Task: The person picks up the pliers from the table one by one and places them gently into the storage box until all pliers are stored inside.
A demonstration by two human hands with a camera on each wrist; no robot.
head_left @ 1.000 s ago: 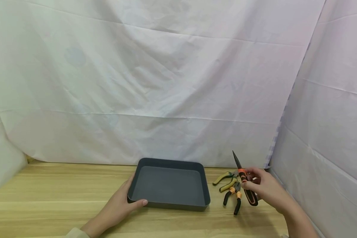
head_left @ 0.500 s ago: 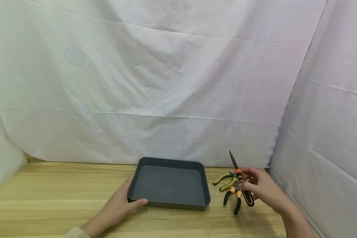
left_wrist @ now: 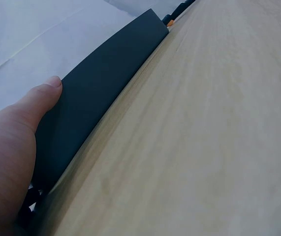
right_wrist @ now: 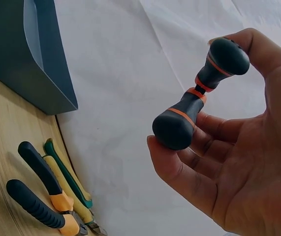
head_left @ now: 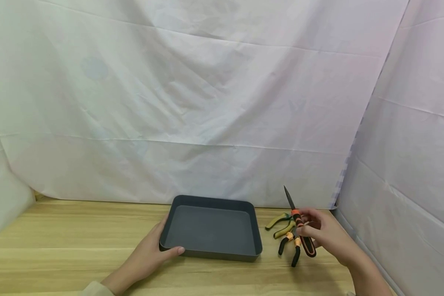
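In the head view my right hand [head_left: 331, 236] pinches a pair of long-nose pliers [head_left: 289, 198] between thumb and fingers. Their thin dark tip points up and away; the right wrist view shows both black-and-orange handles [right_wrist: 182, 120] end-on, slightly apart. My left hand [head_left: 146, 255] holds the near left corner of a dark grey rectangular tray [head_left: 211, 255], its thumb on the front wall and its other fingers mostly hidden along the left side. Below the raised pliers lie black-and-orange pliers [head_left: 295, 255] and yellow-and-green pliers [head_left: 279, 221], both partly covered in the head view.
The tray stands on a light wooden table [head_left: 77, 242], close to a white hanging cloth [head_left: 207, 123] at the back. Another white cloth wall [head_left: 410, 164] rises on the right, near my right forearm. Both lying pliers are just right of the tray.
My right hand has shifted slightly left with the long-nose pliers, which now overlap the lying pliers more. My left hand and the tray have stayed in place.
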